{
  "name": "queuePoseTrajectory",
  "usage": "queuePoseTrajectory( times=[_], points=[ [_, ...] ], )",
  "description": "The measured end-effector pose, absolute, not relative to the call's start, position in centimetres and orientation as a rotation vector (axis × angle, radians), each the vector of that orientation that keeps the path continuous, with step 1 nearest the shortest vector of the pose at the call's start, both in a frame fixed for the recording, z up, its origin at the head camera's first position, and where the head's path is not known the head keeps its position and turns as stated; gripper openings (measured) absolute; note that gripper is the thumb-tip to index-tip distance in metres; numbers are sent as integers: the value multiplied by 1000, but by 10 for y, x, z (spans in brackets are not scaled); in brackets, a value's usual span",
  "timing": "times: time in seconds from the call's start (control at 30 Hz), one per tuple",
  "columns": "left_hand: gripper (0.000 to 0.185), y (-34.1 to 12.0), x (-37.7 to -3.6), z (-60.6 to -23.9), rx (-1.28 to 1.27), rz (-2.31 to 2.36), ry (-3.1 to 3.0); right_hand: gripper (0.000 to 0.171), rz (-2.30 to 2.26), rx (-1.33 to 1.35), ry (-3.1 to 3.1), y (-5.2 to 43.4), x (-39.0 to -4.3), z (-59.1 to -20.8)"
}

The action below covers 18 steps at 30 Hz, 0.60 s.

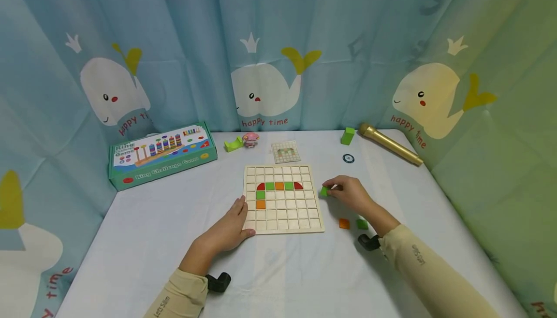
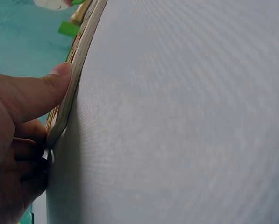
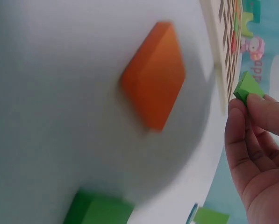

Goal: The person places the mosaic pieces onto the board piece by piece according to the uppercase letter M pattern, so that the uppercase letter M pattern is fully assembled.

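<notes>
A wooden grid board (image 1: 283, 221) lies flat on the table. A row of red, green and orange tiles crosses its upper part, with a green tile (image 1: 260, 195) and an orange tile (image 1: 260, 204) below the row's left end. My left hand (image 1: 227, 226) rests against the board's lower left corner, thumb (image 2: 60, 77) touching the near edge. Between thumb and fingers, my right hand (image 1: 350, 193) pinches a green square tile (image 3: 248, 87) just off the board's right side. Nearer me, a loose orange tile (image 1: 344, 224) and a green tile (image 1: 362, 224) lie on the table.
Behind the board is a small pattern card (image 1: 285, 152). A Ring Challenge Game box (image 1: 163, 156) stands at back left, near a green curved piece (image 1: 233, 144) and pink figurine (image 1: 250, 139). At back right are a green block (image 1: 347, 136), round chip (image 1: 348, 158) and gold microphone (image 1: 389, 144).
</notes>
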State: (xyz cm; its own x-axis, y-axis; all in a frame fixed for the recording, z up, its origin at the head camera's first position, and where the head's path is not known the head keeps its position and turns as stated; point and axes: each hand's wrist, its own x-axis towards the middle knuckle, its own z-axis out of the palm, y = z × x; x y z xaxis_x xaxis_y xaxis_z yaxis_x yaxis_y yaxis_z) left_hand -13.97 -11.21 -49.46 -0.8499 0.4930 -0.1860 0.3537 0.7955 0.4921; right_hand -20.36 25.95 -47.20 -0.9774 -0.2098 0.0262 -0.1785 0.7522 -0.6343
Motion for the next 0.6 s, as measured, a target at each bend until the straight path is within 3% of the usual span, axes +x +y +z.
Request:
queuePoseTrajectory(
  times=[0.6],
  points=[
    [82, -114, -141, -498, 632, 639, 2668, 21, -1046, -538, 2832, 215, -217, -466]
  ],
)
